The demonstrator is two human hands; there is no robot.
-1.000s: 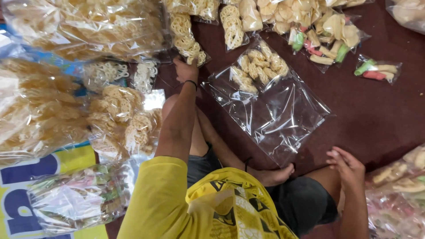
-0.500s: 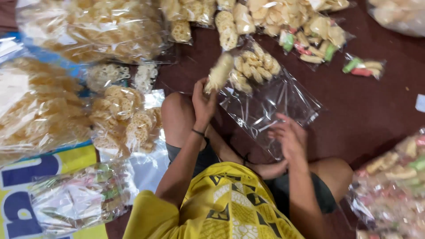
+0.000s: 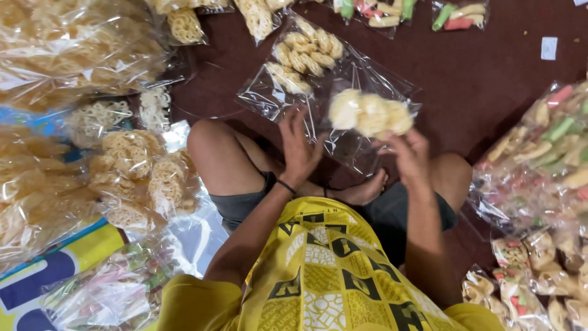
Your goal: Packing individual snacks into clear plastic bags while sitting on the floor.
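Above crossed legs: right hand [image 3: 409, 153] pinches pale round crackers [image 3: 370, 114] at clear bag [image 3: 343, 79] edge; left hand [image 3: 298, 147] spread, touching the plastic. Bare floor [image 3: 490, 73] beyond; cracker packets [image 3: 135, 178] crowd left.

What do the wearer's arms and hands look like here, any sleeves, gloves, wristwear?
Both arms are bare from the short sleeves down. The sleeves belong to a yellow shirt with a black geometric print. No gloves on either hand. The left hand has a thin dark band around the wrist. The right hand shows no wristwear. Rings cannot be made out.
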